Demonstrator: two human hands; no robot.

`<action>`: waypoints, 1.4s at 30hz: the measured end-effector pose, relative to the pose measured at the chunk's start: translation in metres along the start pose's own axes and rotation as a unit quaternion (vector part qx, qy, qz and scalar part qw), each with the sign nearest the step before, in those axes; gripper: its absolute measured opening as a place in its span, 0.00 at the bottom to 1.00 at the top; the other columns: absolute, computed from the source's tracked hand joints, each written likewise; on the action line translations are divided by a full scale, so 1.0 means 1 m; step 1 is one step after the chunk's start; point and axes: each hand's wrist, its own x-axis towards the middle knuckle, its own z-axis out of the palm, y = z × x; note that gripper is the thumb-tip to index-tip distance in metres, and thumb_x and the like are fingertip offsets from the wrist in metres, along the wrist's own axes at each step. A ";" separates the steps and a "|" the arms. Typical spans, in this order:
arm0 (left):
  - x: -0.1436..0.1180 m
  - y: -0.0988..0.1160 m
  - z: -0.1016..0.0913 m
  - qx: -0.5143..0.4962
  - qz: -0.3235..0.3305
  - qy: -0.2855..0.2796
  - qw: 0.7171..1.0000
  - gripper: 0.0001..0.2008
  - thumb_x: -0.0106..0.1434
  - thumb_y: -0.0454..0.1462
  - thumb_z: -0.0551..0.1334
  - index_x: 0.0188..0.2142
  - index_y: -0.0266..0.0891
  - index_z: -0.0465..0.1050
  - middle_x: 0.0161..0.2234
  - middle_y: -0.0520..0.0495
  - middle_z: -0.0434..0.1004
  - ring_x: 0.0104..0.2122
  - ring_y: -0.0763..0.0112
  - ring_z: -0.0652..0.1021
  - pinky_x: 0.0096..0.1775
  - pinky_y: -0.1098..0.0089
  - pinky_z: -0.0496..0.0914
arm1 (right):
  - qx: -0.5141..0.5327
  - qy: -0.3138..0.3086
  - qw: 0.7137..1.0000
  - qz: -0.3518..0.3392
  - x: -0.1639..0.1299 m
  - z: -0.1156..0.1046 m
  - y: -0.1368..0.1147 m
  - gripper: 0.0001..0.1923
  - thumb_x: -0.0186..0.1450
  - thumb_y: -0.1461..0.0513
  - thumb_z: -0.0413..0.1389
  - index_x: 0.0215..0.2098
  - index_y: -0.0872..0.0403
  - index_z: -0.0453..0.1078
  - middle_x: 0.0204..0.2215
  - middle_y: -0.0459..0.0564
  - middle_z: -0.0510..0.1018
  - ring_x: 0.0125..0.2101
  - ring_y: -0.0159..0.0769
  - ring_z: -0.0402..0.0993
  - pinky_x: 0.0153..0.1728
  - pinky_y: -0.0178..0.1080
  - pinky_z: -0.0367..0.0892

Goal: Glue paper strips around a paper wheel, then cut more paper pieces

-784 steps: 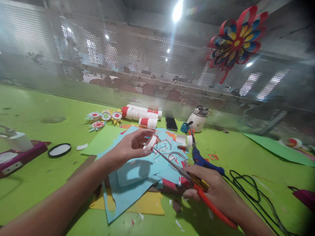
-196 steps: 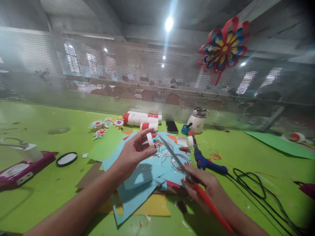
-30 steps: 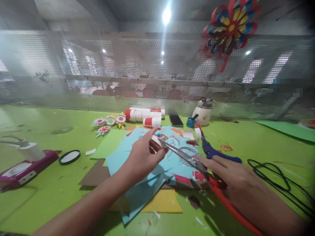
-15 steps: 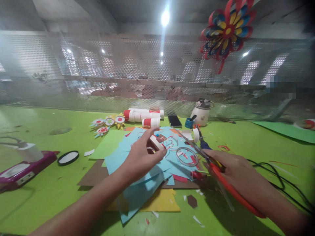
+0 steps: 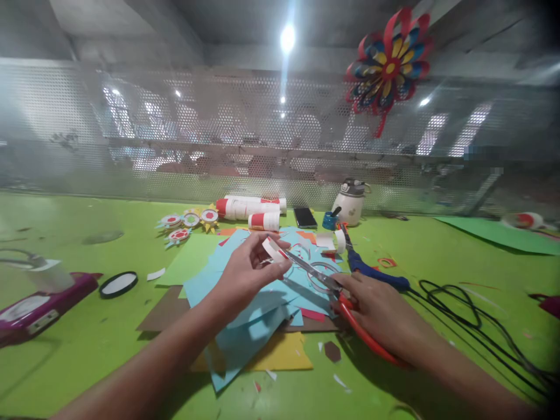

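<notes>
My left hand [image 5: 245,274] pinches a small white and red paper ring [image 5: 272,249] above a heap of blue paper sheets [image 5: 258,303]. My right hand [image 5: 376,312] grips red-handled scissors [image 5: 332,289], whose metal blades point left and reach the paper ring. A thin paper hoop [image 5: 321,274] lies on the blue paper under the blades. Yellow paper [image 5: 280,353] and brown card [image 5: 164,309] stick out from under the heap.
Glue bottles [image 5: 251,207], a phone [image 5: 305,217], a white jug [image 5: 350,201] and a blue glue gun [image 5: 376,274] with a black cable [image 5: 464,315] lie on the green table [image 5: 79,326]. Paper flowers [image 5: 188,221], a round lid [image 5: 117,284], a magenta box [image 5: 39,300] sit left.
My right hand has swung the scissors back to the left, so the blades meet the paper ring again. My left hand has lifted the ring slightly.
</notes>
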 end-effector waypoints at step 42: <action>0.008 0.050 -0.050 -0.204 0.174 0.141 0.953 0.11 0.61 0.42 0.61 0.44 0.49 0.69 0.32 0.53 0.80 0.28 0.74 0.76 0.34 0.71 0.68 | 0.079 -0.091 0.992 -0.038 0.061 0.002 -0.120 0.14 0.68 0.58 0.55 0.50 0.56 0.68 0.47 0.52 0.74 0.43 0.41 0.74 0.42 0.48 0.71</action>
